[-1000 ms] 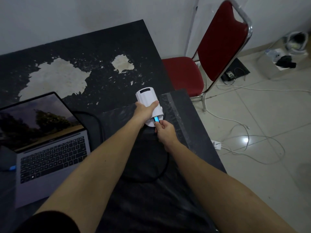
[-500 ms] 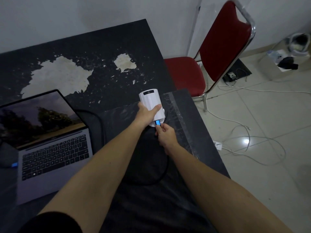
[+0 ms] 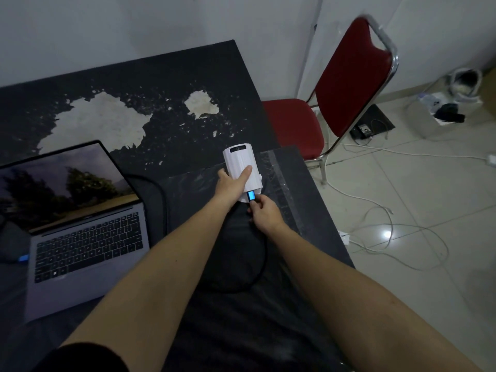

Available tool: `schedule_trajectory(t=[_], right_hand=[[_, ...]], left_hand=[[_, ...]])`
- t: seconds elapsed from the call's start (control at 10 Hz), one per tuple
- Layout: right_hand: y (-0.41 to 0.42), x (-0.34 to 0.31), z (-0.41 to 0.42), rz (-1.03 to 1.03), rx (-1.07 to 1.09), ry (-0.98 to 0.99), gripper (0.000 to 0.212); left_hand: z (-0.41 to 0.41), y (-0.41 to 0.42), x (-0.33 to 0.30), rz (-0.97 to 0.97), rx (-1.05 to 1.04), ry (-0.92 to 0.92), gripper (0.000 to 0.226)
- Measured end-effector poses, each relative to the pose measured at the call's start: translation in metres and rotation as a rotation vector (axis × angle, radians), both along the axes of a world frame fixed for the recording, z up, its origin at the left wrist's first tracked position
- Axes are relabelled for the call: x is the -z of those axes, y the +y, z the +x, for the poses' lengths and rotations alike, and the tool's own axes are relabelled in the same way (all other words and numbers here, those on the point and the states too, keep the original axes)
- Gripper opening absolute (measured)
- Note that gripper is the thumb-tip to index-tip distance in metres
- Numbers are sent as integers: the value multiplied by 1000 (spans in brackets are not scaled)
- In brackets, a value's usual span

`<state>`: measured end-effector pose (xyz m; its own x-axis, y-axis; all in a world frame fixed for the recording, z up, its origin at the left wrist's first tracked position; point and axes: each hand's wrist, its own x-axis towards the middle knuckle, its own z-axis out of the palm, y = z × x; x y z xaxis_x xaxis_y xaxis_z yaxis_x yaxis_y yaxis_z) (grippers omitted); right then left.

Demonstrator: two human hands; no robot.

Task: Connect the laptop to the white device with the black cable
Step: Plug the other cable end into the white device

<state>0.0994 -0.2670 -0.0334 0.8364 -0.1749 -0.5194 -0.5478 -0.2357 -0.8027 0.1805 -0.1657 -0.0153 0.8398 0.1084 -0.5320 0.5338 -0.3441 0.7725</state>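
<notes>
The white device (image 3: 239, 162) lies on the dark table (image 3: 171, 84) near its right edge. My left hand (image 3: 230, 185) grips the device from the left, thumb across its top. My right hand (image 3: 264, 213) pinches the blue plug (image 3: 251, 196) of the black cable (image 3: 261, 267), and the plug sits at the device's near end. The cable loops toward me, then runs behind my left arm to the open grey laptop (image 3: 80, 232) at the left, whose screen is lit. A second blue plug (image 3: 23, 258) shows at the laptop's left side.
A red chair (image 3: 335, 98) with a chrome frame stands right of the table. White cables (image 3: 389, 224) trail over the tiled floor, with a white box (image 3: 440, 114) of items at the far right. The table's paint is chipped in pale patches (image 3: 99, 122).
My left thumb has slid further up over the white device. My right hand stays pinched on the blue plug at the device's near end. The view has shifted slightly.
</notes>
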Motion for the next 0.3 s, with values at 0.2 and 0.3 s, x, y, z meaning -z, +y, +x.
schedule_trajectory(t=[0.2,0.3], right_hand=[[-1,-37,-4,-375,-111,0,40],[8,-73,0,-616,-181,-33,43]], left_hand=[[-14,32,-38,87,37,-20,97],[-12,49,-70,124,56,-84,101]])
